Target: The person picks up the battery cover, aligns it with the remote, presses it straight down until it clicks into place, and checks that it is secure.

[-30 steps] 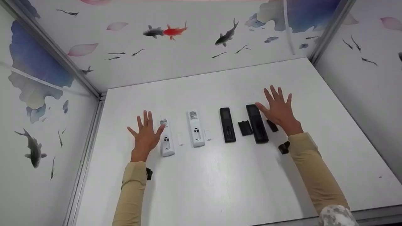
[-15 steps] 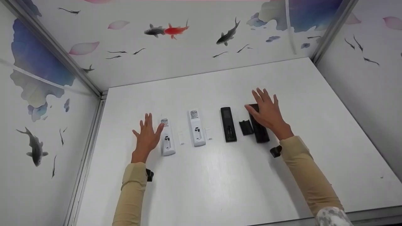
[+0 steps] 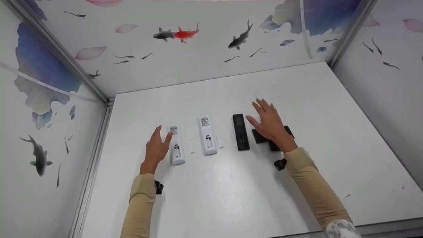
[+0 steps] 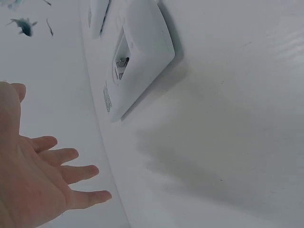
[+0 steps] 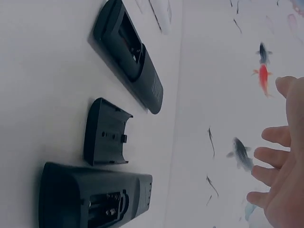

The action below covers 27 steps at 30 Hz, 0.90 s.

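My left hand [image 3: 157, 148], fingers extended and holding nothing, is over the left side of the leftmost white remote control [image 3: 177, 157]. In the left wrist view that remote [image 4: 147, 42] has its battery bay uncovered. My right hand [image 3: 269, 124], spread and bare of any object, hovers over the rightmost black remote [image 5: 61, 199], hiding most of it from the head view. Beside that remote lies a black battery cover [image 5: 102, 142]. Another black remote [image 3: 238, 124], its battery bay exposed, sits left of my right hand. A second white remote [image 3: 204, 127] lies between the hands.
Thin white battery covers [image 3: 192, 147] lie beside the white remotes. Another small black cover [image 3: 289, 131] shows past my right wrist. The white tabletop [image 3: 211, 198] is bounded by walls [image 3: 185, 66] printed with fish at the back and sides.
My right hand has moved left and slightly nearer, from the right side of the rightmost black remote to over it. My left hand has turned slightly, its fingers closer together. The remotes stay put.
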{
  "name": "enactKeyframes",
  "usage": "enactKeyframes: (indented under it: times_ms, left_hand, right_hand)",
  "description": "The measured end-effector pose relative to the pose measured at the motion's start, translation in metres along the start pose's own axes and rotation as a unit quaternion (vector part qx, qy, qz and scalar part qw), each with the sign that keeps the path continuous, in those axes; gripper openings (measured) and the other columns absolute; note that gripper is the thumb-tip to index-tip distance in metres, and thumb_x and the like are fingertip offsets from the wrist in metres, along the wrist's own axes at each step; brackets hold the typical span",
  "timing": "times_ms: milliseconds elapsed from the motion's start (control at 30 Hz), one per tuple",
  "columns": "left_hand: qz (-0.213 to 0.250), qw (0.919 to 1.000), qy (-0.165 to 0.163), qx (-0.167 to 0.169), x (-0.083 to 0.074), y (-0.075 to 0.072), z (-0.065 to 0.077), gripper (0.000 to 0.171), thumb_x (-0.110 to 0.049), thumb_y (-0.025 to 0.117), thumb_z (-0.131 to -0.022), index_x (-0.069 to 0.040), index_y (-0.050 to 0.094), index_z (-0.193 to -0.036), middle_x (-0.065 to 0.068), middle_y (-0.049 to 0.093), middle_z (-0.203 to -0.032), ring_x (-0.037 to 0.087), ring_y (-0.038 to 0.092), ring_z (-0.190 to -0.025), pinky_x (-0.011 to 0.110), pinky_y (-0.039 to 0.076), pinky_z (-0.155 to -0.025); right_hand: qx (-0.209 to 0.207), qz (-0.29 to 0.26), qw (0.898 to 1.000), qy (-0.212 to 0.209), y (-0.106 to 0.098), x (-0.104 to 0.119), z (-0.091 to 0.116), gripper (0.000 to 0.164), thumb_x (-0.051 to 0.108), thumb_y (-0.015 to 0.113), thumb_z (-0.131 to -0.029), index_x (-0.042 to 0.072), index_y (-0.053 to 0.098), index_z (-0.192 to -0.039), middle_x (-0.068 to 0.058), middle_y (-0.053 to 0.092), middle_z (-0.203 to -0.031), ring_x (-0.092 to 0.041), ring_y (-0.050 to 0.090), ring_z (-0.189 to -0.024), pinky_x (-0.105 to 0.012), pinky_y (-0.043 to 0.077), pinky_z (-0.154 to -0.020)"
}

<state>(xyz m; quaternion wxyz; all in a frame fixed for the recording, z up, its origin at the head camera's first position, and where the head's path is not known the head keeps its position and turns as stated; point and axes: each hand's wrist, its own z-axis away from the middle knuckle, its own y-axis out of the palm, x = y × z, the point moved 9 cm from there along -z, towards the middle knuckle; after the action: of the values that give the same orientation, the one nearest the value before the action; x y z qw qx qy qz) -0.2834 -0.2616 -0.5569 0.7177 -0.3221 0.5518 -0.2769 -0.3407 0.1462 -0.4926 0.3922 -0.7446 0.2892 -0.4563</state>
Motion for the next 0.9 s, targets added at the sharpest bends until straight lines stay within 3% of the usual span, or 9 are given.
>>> enactKeyframes:
  times_ms: [267,533,900]
  left_hand:
    - [0.026,0.9996,-0.009,-0.012,0.007,0.001,0.001,0.072,-0.052,0.039,-0.105,-0.007,0.022,-0.159,0.022,0.028,-0.162,0.041,0.027,-0.15,0.056,0.026,-0.121]
    - [0.064,0.9972,-0.036,0.011,0.016,0.01,-0.001,0.069,-0.049,0.04,-0.106,-0.008,0.021,-0.159,0.022,0.031,-0.16,0.039,0.032,-0.148,0.053,0.031,-0.119]
    - [0.086,0.9922,-0.076,0.049,0.013,0.022,-0.003,0.071,-0.049,0.041,-0.105,-0.006,0.02,-0.158,0.024,0.03,-0.16,0.04,0.032,-0.148,0.053,0.031,-0.119]
  right_hand:
    - [0.0,-0.005,1.0,-0.009,0.02,0.023,-0.006,0.066,0.044,0.058,-0.099,0.002,0.044,-0.149,-0.022,0.041,-0.156,-0.039,0.037,-0.146,-0.057,0.021,-0.122]
    - [0.017,-0.009,1.0,-0.006,0.038,0.041,-0.007,0.067,0.048,0.058,-0.099,0.005,0.046,-0.149,-0.019,0.044,-0.154,-0.039,0.042,-0.142,-0.059,0.029,-0.118]
    - [0.019,-0.025,0.999,-0.02,0.051,0.061,-0.005,0.069,0.049,0.062,-0.096,0.004,0.05,-0.146,-0.02,0.05,-0.148,-0.039,0.049,-0.135,-0.057,0.037,-0.113]
